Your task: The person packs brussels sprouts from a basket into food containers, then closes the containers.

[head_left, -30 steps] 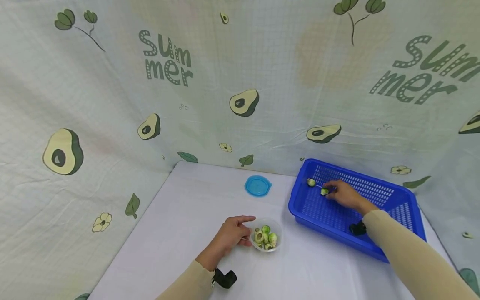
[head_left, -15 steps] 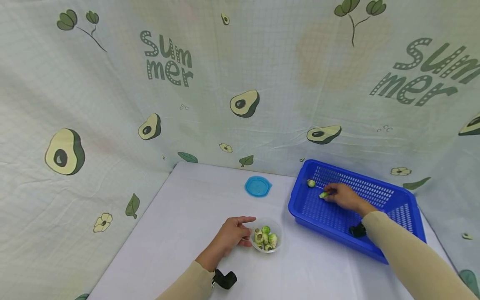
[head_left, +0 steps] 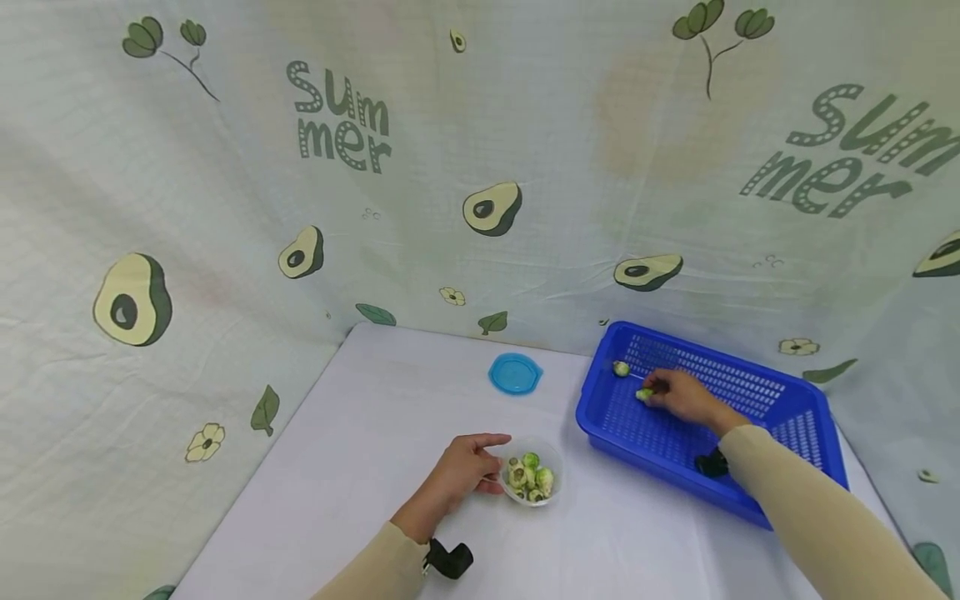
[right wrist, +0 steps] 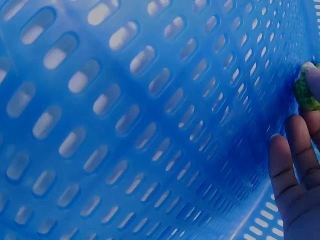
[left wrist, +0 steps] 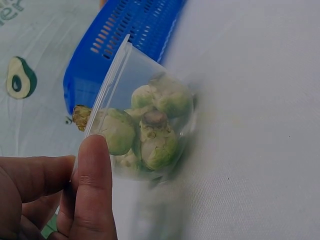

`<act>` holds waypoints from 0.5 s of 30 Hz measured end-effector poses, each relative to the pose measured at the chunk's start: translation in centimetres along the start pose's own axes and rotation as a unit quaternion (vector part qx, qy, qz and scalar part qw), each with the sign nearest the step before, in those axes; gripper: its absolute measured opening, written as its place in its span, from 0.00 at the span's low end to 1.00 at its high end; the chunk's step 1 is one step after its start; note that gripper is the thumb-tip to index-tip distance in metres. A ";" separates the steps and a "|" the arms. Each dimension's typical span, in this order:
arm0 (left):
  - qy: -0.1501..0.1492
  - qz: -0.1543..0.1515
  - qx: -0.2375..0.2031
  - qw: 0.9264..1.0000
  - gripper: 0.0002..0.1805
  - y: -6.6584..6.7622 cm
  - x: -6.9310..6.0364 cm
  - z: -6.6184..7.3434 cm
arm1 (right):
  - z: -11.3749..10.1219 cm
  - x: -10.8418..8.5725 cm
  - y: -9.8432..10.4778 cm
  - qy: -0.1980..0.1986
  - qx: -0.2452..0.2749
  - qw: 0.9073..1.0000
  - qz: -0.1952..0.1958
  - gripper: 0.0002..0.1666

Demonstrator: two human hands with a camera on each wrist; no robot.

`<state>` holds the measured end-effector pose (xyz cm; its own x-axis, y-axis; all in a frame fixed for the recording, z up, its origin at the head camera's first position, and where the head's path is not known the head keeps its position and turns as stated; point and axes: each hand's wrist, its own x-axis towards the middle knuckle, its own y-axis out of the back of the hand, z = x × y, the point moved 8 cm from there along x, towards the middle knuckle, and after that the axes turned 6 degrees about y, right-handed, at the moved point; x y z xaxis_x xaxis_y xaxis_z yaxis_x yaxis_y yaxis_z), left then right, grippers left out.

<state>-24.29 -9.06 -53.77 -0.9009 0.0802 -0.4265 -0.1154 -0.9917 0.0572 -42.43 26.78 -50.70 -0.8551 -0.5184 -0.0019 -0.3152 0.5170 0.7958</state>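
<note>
My left hand (head_left: 467, 468) pinches the rim of a clear plastic cup (left wrist: 145, 62) standing on the white table. Inside the cup lie several Brussels sprouts (left wrist: 159, 145), one with its stem end poking above the rim. Over in the blue basket, my right hand (head_left: 681, 395) grips a Brussels sprout (head_left: 643, 394) between thumb and fingers; the right wrist view shows this sprout (right wrist: 306, 90) only partly, at its right edge. Another Brussels sprout (head_left: 621, 368) lies in the basket's far left corner, apart from the hand.
The blue slotted basket (head_left: 660, 479) stands at the table's right side, its raised walls around my right hand. A round blue lid (head_left: 515, 374) lies flat behind the cup. Printed cloth (head_left: 405, 208) hangs along the back and sides of the white table (head_left: 375, 417).
My right hand has drawn slightly down in the basket, and the sprout at its fingertips has turned and shifted a little to the left. The left hand and cup stay in place.
</note>
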 end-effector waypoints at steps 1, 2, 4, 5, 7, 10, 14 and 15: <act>0.001 -0.001 0.000 1.000 0.25 0.0 0.0 0.0 | 0.0 -0.1 0.1 -0.001 0.000 1.000 0.006 0.14; 0.003 -0.001 -0.001 1.000 0.25 -0.1 0.0 0.0 | 0.0 -0.2 0.3 -0.003 0.001 1.000 0.014 0.15; 0.004 -0.003 -0.001 1.000 0.25 -0.2 0.1 -0.1 | -0.3 -0.4 0.8 -0.001 0.007 1.000 0.030 0.15; 0.004 -0.004 -0.002 1.000 0.25 -0.2 0.1 -0.1 | -0.5 -0.5 1.0 -0.001 0.010 0.999 0.038 0.15; 0.002 -0.007 -0.003 1.000 0.25 -0.2 0.2 -0.2 | -1.0 -0.6 1.5 -0.004 0.019 0.999 0.051 0.16; -0.003 -0.011 -0.003 1.000 0.25 -0.2 0.3 -0.3 | -1.9 -0.8 1.9 -0.008 0.030 0.998 0.055 0.18; -0.009 -0.012 -0.005 1.000 0.25 0.0 0.4 -0.4 | -3.2 -0.9 2.3 -0.004 0.043 0.998 0.054 0.23; -0.009 -0.013 -0.006 1.000 0.25 0.0 0.5 -0.5 | -3.5 -1.0 2.3 -0.001 0.044 0.998 0.054 0.23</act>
<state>-24.51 -9.07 -54.39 -0.9054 0.1068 -0.4109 -0.1328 -0.9905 0.0352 -40.90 26.09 -46.72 -0.8869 -0.4552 0.0789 -0.2567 0.6274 0.7352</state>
